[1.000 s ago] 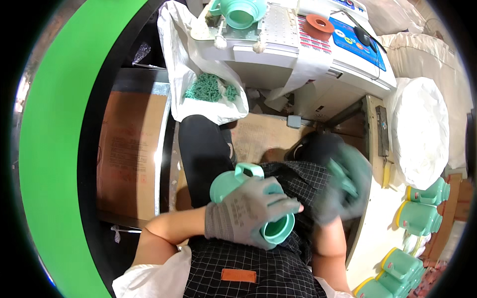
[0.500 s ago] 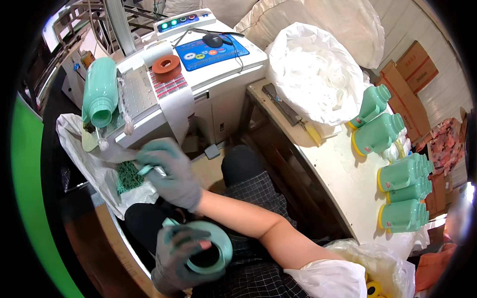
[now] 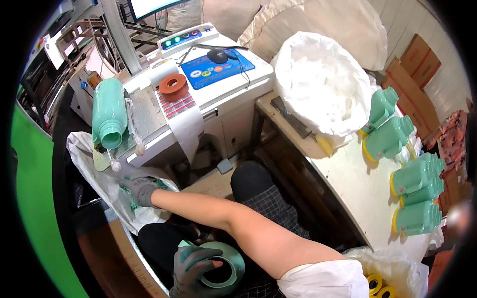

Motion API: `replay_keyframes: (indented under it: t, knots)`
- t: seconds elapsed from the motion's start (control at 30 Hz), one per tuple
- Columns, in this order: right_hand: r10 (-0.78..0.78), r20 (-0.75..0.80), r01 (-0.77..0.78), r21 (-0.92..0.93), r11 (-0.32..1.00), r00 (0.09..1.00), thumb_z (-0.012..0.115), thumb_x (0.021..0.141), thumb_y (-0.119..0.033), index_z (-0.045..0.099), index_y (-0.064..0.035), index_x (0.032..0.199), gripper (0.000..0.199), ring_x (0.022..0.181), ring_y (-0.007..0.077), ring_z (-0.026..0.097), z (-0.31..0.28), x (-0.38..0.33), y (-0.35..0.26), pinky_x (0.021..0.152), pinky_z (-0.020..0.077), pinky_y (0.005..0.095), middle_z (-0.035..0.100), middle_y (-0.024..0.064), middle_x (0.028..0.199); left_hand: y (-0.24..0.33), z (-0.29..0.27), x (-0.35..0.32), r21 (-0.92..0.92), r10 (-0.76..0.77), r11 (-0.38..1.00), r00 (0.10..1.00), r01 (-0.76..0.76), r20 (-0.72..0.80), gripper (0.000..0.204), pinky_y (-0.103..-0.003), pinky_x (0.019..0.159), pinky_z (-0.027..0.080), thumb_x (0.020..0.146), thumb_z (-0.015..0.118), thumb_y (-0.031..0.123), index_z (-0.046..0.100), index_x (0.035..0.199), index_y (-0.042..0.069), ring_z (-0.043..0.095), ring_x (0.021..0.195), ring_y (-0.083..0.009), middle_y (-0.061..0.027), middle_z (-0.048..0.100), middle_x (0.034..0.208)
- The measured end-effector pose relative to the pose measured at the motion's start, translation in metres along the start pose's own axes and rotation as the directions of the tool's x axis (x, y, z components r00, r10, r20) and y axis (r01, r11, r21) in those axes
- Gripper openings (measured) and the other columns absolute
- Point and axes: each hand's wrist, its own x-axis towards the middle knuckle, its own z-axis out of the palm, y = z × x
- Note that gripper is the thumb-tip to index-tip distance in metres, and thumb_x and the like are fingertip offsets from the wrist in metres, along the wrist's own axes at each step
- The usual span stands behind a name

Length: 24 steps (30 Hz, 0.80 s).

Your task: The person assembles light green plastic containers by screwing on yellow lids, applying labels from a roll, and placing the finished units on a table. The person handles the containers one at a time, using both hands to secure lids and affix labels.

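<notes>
Low in the picture, my gloved left hand (image 3: 191,268) is closed round a mint-green plastic jug (image 3: 239,268), whose wide round opening faces up. The fingers lie along its side and over the rim. My right arm stretches across to the left, and my gloved right hand (image 3: 140,191) reaches into a white bag (image 3: 87,149). Green plastic shavings (image 3: 133,203) show beside that hand in the bag. Its fingertips are partly hidden by the bag and the shavings, so whether they hold anything is unclear.
A green bottle (image 3: 110,111) lies on the perforated machine bed, near a brown tape roll (image 3: 173,87). Several green jugs with yellow bases (image 3: 389,138) stand on the right table (image 3: 343,193), beside a white sack (image 3: 323,84) and a yellow-handled tool (image 3: 324,145). Yellow rings (image 3: 375,284) lie lower right.
My right hand has moved down and left from above my lap into the white bag. The left hand still grips the jug. The whole view has shifted slightly.
</notes>
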Motion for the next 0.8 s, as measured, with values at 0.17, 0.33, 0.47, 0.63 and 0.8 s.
replay_keyframes:
  t: [0.17,0.33,0.47,0.63,0.8]
  knots:
    - [-0.044,-0.13,0.036,-0.058,0.998,0.991,0.077,0.085,-0.014,0.075,-0.01,0.118,0.033,0.127,0.036,0.059,-0.041,-0.04,-0.014,0.109,0.0473,0.0452,0.066,0.0159,0.133,-0.01,0.015,0.01,0.042,0.035,0.998,0.999,-0.035,0.002,0.068,-0.052,0.097,0.048,0.058,0.101,0.018,0.065,0.115,0.011,0.066,0.109,-0.0394,-0.0158,0.073,0.123]
    - [-0.014,-0.415,-0.007,-0.049,0.999,0.91,0.085,0.086,-0.026,0.076,-0.0094,0.102,0.025,0.098,0.0295,0.07,-0.239,-0.137,-0.053,0.093,0.0554,0.0416,0.074,0.0099,0.108,-0.02,0.004,-0.001,0.075,0.004,0.997,0.999,0.0,-0.047,0.064,-0.052,0.096,0.051,0.059,0.102,0.02,0.067,0.111,0.009,0.066,0.107,-0.0396,-0.0146,0.073,0.121]
    - [-0.093,-0.94,-0.347,-0.211,0.914,0.329,0.078,0.094,-0.024,0.068,-0.003,0.111,0.029,0.096,0.0311,0.07,-0.443,-0.2,0.012,0.087,0.056,0.0406,0.07,0.0181,0.113,-0.032,-0.006,-0.009,0.011,-0.193,0.981,0.978,0.195,-0.073,0.072,-0.047,0.095,0.052,0.049,0.099,0.01,0.066,0.113,0.011,0.062,0.107,-0.0346,-0.0124,0.071,0.116]
    - [0.367,-0.87,-0.887,-0.153,0.435,0.33,0.062,0.095,-0.059,0.079,-0.0051,0.115,0.06,0.113,0.0393,0.069,-0.572,-0.247,0.049,0.101,0.0522,0.0456,0.071,0.0199,0.126,-0.054,0.031,0.038,0.067,-0.058,0.996,0.992,0.05,0.116,0.08,-0.047,0.099,0.047,0.064,0.099,0.034,0.065,0.132,0.01,0.067,0.107,-0.0325,-0.0089,0.072,0.115]
    - [-0.111,-0.901,-0.726,-0.407,0.554,0.42,0.073,0.093,-0.046,0.081,-0.0081,0.11,0.042,0.102,0.038,0.073,-0.563,-0.25,0.036,0.096,0.0546,0.0454,0.079,0.018,0.106,-0.063,0.049,0.037,0.205,0.045,0.978,0.999,-0.047,0.015,0.076,-0.046,0.094,0.052,0.069,0.097,0.037,0.066,0.13,0.004,0.069,0.104,-0.0333,-0.0122,0.071,0.114]
